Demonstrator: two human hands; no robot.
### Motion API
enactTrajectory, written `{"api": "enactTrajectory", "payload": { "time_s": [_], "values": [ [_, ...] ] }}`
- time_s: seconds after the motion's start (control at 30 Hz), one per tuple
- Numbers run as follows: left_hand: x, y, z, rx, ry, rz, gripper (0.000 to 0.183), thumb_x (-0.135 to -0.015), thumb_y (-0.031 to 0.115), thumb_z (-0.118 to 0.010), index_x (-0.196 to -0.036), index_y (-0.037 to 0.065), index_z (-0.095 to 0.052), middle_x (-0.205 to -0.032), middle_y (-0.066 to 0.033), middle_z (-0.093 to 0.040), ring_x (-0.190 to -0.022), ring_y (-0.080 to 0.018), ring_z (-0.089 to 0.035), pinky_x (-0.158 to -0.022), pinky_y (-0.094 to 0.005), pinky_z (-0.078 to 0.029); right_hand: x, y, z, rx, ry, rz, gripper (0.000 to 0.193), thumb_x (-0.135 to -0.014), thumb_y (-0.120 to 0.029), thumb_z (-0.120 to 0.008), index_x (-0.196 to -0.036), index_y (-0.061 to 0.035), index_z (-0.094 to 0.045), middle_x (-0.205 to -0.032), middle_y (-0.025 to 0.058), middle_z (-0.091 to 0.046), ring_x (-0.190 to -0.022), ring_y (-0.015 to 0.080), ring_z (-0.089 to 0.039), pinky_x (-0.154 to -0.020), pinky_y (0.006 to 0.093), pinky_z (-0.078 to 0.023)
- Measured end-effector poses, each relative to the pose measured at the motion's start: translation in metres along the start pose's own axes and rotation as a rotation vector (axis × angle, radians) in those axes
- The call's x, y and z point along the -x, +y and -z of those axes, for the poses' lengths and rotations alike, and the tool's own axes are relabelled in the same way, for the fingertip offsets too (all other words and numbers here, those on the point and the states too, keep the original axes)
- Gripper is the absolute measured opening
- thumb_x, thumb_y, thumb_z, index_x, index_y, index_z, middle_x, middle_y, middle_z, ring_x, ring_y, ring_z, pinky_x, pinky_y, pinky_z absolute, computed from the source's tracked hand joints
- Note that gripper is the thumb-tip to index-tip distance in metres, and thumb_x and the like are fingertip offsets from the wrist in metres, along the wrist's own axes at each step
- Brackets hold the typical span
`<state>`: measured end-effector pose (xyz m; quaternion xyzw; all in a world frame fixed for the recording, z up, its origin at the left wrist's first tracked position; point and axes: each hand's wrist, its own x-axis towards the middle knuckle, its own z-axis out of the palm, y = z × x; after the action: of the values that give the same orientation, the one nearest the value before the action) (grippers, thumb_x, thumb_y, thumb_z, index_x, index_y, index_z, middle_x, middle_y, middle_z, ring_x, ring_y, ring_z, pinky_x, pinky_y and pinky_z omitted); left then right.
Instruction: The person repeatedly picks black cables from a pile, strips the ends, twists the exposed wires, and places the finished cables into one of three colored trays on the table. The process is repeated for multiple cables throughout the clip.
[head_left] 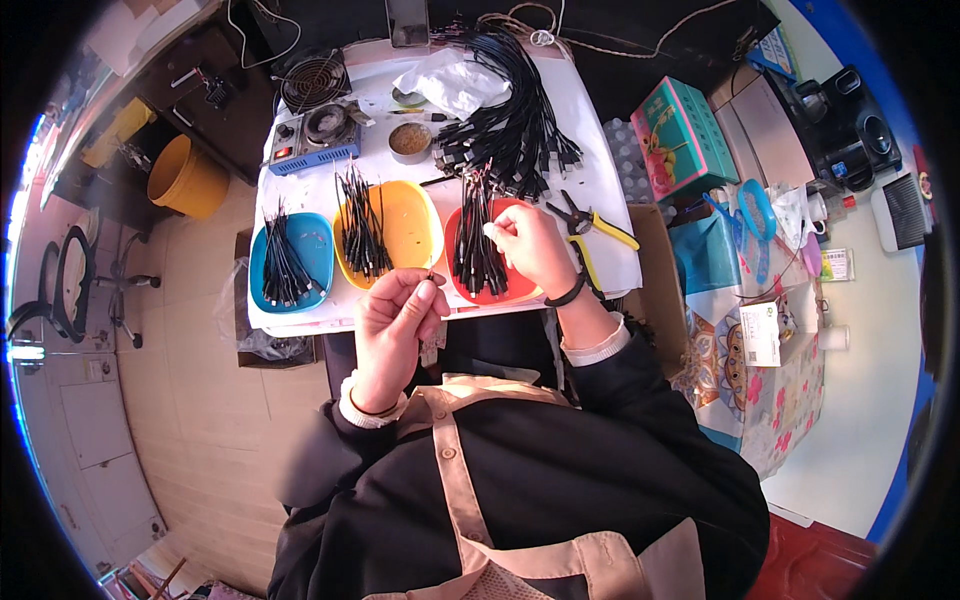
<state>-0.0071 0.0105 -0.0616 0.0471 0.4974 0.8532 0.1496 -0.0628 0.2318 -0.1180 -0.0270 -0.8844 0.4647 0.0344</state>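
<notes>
My left hand (pixel 398 315) is closed in a pinch in front of the yellow tray (pixel 408 218), a small dark piece (pixel 430 278) at its fingertips; its kind is too small to tell. My right hand (pixel 535 245) hovers over the right side of the red tray (pixel 522 290), thumb and finger pressed together, and what they hold, if anything, cannot be made out. Short black cables with bare wire ends (pixel 478 245) stand bunched in the red tray beside it. More such cables lie in the yellow tray and in the blue tray (pixel 322 232).
Behind the trays lie a large heap of black cables (pixel 515 110), a round tin (pixel 409 141) and a small blue heater (pixel 318 138). Yellow-handled wire strippers (pixel 610 228) rest at the right. A green and pink box (pixel 680 140) stands beyond the table's right edge.
</notes>
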Motion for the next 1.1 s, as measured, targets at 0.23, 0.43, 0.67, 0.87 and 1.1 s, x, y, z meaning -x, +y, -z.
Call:
{"api": "enactTrajectory", "payload": {
  "time_s": [0.23,0.43,0.67,0.87,1.1],
  "values": [
    [0.006,-0.002,-0.005,0.048,0.058,-0.013,0.011,-0.097,0.006,-0.054,-0.101,-0.001,-0.062,-0.084,-0.0076,-0.067,-0.068,-0.0079,-0.054,-0.062,-0.0203,-0.042,0.018,-0.022,0.017,-0.098,0.154,0.071,0.015,-0.088,-0.01,-0.067,-0.084,0.0028,-0.062,-0.063,0.005,-0.061,-0.051,0.0089,-0.055,-0.048,0.0243,-0.042],
    [0.009,0.01,-0.027,0.13,0.019,-0.151,0.014,-0.094,0.004,-0.058,-0.104,-0.002,-0.066,-0.11,-0.0123,-0.067,-0.098,-0.0167,-0.065,-0.09,-0.0306,-0.054,0.069,-0.085,0.033,-0.272,0.105,0.344,0.01,-0.088,-0.007,-0.067,-0.094,0.0011,-0.065,-0.071,0.0072,-0.065,-0.06,0.0101,-0.059,-0.055,0.025,-0.046],
    [0.031,0.021,-0.041,0.104,-0.019,-0.211,0.015,-0.091,0.001,-0.062,-0.104,-0.003,-0.068,-0.115,-0.0112,-0.066,-0.093,-0.0121,-0.064,-0.081,-0.025,-0.053,0.1,-0.12,0.036,-0.22,-0.141,0.388,0.007,-0.087,0.001,-0.062,-0.094,0.0024,-0.063,-0.082,0.011,-0.066,-0.072,0.018,-0.065,-0.065,0.0283,-0.05],
    [0.041,0.017,-0.04,0.062,-0.004,-0.191,0.017,-0.094,0.003,-0.058,-0.106,-0.004,-0.066,-0.109,-0.0115,-0.068,-0.091,-0.0124,-0.065,-0.078,-0.0231,-0.053,0.106,-0.121,0.037,-0.127,-0.237,0.372,0.01,-0.086,0.002,-0.062,-0.096,0.0021,-0.063,-0.083,0.0104,-0.066,-0.075,0.0176,-0.066,-0.066,0.0275,-0.05],
    [0.047,0.014,-0.044,-0.125,0.0,-0.243,0.013,-0.094,0.003,-0.058,-0.103,-0.004,-0.064,-0.086,-0.0089,-0.07,-0.07,-0.01,-0.064,-0.064,-0.0199,-0.048,0.106,-0.125,0.047,-0.401,-0.034,0.417,0.01,-0.086,0.004,-0.065,-0.096,0.0025,-0.063,-0.086,0.0027,-0.066,-0.076,0.0052,-0.063,-0.066,0.0207,-0.051]
  ]
}}
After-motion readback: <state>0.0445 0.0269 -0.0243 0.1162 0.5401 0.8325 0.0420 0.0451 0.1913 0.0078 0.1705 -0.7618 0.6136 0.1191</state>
